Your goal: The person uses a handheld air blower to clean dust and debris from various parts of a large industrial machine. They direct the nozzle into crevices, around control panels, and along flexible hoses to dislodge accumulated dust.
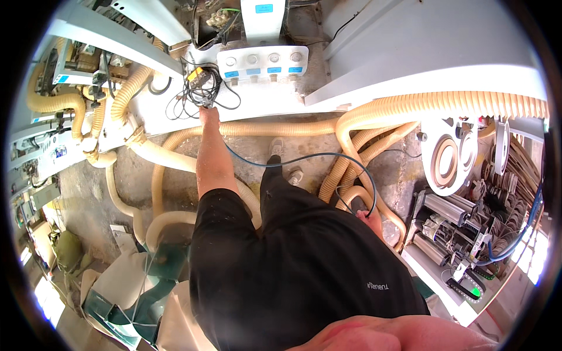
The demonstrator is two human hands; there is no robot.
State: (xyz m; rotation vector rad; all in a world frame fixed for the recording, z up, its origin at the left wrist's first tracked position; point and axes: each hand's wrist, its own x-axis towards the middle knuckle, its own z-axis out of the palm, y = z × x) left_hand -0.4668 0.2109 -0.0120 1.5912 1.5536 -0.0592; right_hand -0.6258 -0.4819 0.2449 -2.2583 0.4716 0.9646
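Note:
My left arm stretches forward, and my left hand (209,116) is at the near edge of a white machine ledge. Its fingers look closed around something small that I cannot make out, right by a tangled coil of black cable (202,92). A yellow piece (195,74) sits on the coil. From behind my left forearm a thin blue hose (304,156) arcs across to the right and bends down to my right hand (370,221). That hand, partly hidden beside my black clothing, is closed on the hose.
Thick cream ribbed ducts (275,128) run along the machine and over the floor. A white panel with several round gauges (262,62) stands beyond the cable. Rollers (448,207) and a machine bed are at right. Green and white sheeting (126,292) lies at lower left.

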